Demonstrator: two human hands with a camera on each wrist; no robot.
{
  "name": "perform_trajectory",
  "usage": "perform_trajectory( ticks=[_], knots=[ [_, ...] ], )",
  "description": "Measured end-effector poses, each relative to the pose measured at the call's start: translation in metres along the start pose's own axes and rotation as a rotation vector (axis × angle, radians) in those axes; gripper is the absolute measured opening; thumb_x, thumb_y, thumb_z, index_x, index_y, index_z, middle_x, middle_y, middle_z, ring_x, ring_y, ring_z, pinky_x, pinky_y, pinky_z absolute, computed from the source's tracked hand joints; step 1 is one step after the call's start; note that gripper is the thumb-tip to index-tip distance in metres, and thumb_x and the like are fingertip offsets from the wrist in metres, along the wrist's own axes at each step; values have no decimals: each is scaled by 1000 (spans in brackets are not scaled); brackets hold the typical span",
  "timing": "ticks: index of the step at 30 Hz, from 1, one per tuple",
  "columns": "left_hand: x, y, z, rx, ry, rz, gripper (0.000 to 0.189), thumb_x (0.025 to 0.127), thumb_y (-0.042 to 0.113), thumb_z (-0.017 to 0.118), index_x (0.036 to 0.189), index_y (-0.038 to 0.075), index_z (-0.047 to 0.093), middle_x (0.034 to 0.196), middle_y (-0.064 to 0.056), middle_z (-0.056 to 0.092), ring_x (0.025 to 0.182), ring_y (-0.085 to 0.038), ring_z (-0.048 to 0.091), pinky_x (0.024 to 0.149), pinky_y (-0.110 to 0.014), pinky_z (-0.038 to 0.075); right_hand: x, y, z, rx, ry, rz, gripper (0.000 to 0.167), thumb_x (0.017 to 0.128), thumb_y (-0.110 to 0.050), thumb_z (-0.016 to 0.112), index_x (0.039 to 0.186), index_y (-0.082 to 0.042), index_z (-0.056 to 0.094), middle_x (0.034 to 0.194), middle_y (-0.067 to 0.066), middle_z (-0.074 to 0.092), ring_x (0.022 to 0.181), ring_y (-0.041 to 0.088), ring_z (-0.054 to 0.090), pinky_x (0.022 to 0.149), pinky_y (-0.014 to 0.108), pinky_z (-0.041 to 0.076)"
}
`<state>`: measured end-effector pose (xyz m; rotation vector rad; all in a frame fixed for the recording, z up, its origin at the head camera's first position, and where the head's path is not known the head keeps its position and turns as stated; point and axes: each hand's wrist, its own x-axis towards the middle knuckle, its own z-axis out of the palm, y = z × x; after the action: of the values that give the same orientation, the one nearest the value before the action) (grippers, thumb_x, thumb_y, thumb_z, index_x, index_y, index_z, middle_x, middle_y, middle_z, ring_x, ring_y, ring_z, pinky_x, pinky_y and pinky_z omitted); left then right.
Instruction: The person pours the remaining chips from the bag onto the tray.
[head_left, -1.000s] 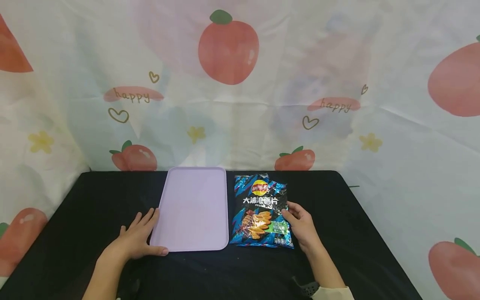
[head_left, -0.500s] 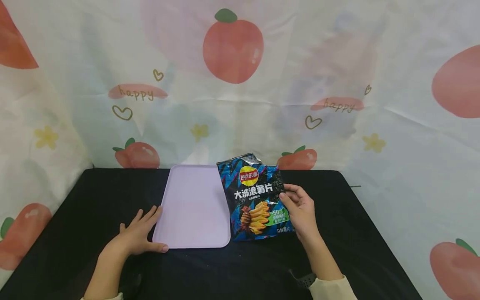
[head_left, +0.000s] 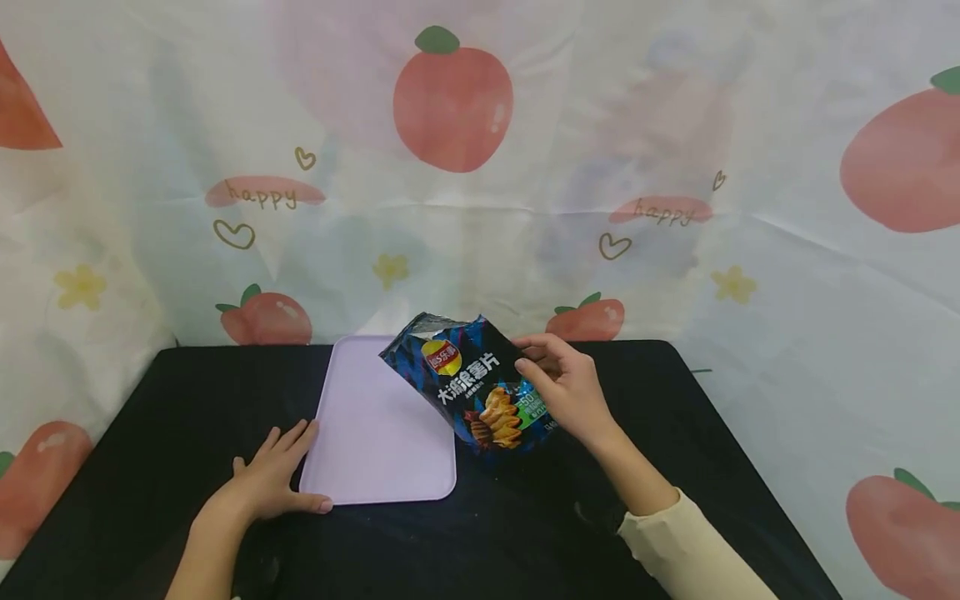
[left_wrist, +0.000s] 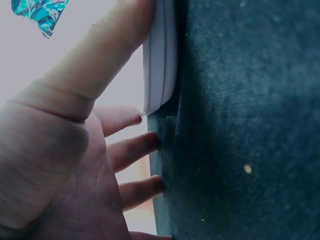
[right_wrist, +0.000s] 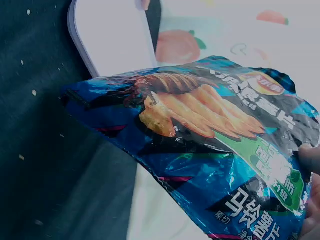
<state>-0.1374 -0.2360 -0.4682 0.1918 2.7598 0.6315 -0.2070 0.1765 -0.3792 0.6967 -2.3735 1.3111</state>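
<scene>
- Chip bag [head_left: 468,392], blue and black: it sits at nine o'clock from your right hand [head_left: 566,383] and about two o'clock from your left, well apart from the latter.
- Right hand: your thumb and fingers pinch the bag's right-hand edge, thumb on the printed front.
- Tilt: the bag slants, its top end pointing toward ten or eleven o'clock and covering part of the tray's two o'clock side; you cannot tell whether bag and tray touch.
- Left hand [head_left: 266,483]: your fingers are spread wide, fingertips at the tray's nine o'clock edge, thumb along its seven o'clock corner.
- Lilac tray [head_left: 375,433]: it lies flat on the black table [head_left: 720,517], at two o'clock from your left hand.
- Backdrop [head_left: 480,242]: fruit-printed cloth hangs at twelve o'clock, beyond the table.
</scene>
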Motion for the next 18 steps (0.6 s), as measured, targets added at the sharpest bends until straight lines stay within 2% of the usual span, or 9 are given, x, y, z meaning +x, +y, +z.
perform_trajectory(
  ticks=[5,9,18],
  knots=[
    [1,-2,3,2,6,0,124,65,67,81,159,9,24,162,-23,22,144,-59,11,93,-90,6,20,-15,4,-85,-72,-121,24,96,-15,68,120,-16,70,99,3,75,80,12,73,69,31,59],
    [1,0,4,3,12,-1,125,64,68,81,159,10,24,162,-23,22,144,-59,11,93,-90,6,34,-24,8,-135,-123,-190,24,95,-14,69,119,-14,71,103,5,76,82,14,74,72,35,60],
    [0,-1,1,3,7,-26,126,63,68,81,159,10,24,162,-23,22,145,-58,10,94,-89,4,64,-43,18,-223,-274,-313,26,94,-12,70,119,-17,74,113,0,75,83,10,72,72,29,58]
  ],
)
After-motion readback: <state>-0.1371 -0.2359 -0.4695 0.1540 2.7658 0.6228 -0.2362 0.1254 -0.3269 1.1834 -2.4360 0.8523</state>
